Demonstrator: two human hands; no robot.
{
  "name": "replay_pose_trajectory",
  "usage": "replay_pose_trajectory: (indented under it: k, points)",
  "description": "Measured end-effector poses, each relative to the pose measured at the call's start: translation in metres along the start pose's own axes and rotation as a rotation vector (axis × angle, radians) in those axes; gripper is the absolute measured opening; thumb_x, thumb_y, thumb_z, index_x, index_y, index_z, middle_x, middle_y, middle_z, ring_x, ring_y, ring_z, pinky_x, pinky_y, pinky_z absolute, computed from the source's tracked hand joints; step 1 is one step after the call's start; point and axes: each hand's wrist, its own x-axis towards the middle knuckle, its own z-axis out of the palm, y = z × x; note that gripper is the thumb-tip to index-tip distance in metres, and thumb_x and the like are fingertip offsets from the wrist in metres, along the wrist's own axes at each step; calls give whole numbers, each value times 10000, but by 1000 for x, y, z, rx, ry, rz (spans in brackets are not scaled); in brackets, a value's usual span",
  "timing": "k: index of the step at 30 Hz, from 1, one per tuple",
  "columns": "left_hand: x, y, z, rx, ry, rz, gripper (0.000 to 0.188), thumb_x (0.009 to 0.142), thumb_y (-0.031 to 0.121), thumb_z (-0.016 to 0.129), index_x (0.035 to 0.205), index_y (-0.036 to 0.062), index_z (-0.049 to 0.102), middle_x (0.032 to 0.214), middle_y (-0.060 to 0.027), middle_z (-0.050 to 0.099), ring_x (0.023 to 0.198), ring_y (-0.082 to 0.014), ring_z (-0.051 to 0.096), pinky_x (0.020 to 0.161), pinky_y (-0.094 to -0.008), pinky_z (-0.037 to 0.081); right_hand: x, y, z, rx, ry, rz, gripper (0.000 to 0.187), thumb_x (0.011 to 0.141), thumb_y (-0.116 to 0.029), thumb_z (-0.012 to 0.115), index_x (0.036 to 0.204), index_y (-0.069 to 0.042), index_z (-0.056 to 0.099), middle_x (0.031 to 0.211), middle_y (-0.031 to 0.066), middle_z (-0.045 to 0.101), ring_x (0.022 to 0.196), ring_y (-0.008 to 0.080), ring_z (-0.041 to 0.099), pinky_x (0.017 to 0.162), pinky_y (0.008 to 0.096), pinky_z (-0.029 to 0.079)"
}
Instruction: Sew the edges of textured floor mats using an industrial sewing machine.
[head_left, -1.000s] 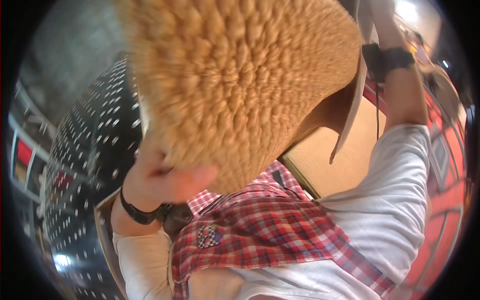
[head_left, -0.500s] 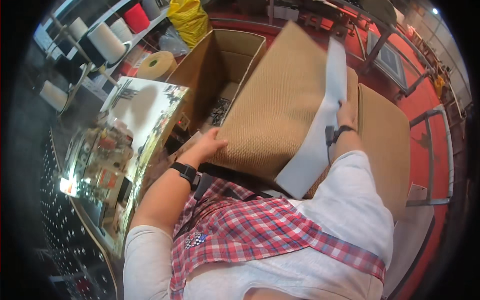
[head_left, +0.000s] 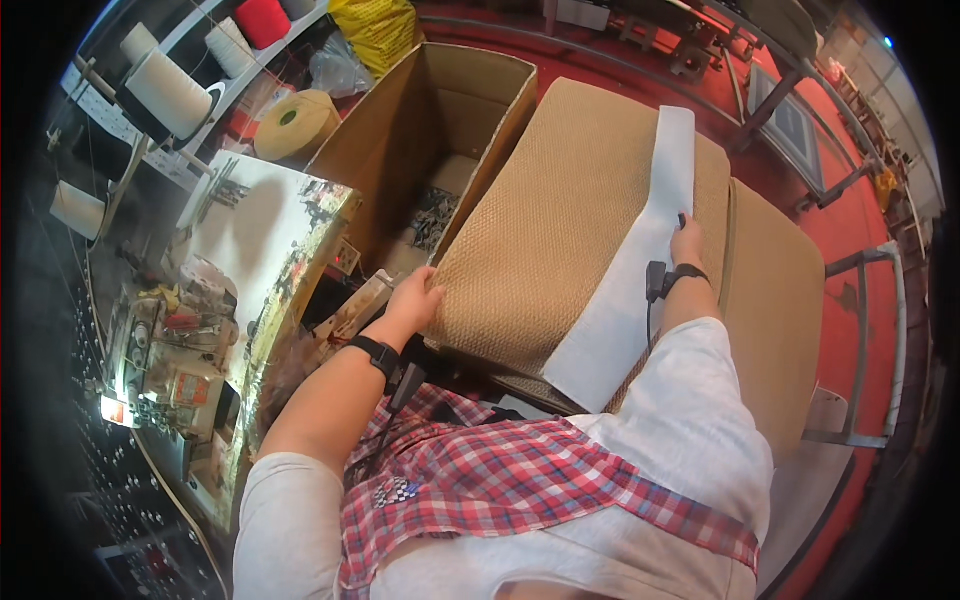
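**Both arms extended, hands spread apart**

Left forearm bare, running from lower left of the frame up toward centre, dark band at the wrist. Left hand just left of centre, fingers curled in a closed grip, thumb uppermost. Right arm sleeved in white to the elbow, rising along the right of centre, dark strap at the wrist. Right hand upper right of centre, pressed flat, fingers pointing up-frame.

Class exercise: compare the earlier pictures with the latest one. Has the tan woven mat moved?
Yes. The tan woven mat has come down from close before the camera and now lies flat beside the open cardboard box, with the left hand at its edge.
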Motion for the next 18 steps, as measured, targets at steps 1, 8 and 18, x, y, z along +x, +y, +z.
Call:
replay_pose_trajectory:
  k: [1, 8, 18]
  points:
    - [3, -3, 3, -34, -9, -6, 379, 745, 211, 565, 1070, 39, 471, 978, -188, 559, 937, -330, 517, 791, -377, 413, 5, 6, -1, 27, 15, -4, 317, 783, -64, 443, 1079, -113, 545, 956, 198, 547, 955, 335, 509, 812, 383, 409]
    - [-95, -54, -44, -344, 112, -50, 519, 770, 187, 587, 1216, 37, 367, 1104, -134, 507, 943, -207, 523, 816, -312, 418, -71, -114, -3, -187, -299, -542, 160, 750, -221, 523, 811, -106, 618, 824, 136, 590, 795, 323, 550, 678, 425, 433]
    - [-601, -35, -327, 842, 937, -693, 310, 839, 144, 432, 1105, 3, 509, 1096, -150, 536, 1026, -236, 496, 879, -297, 353, -97, -72, -35, -1062, -912, -432, 317, 814, -361, 443, 1078, -224, 551, 1117, 64, 530, 1038, 262, 496, 829, 434, 401]
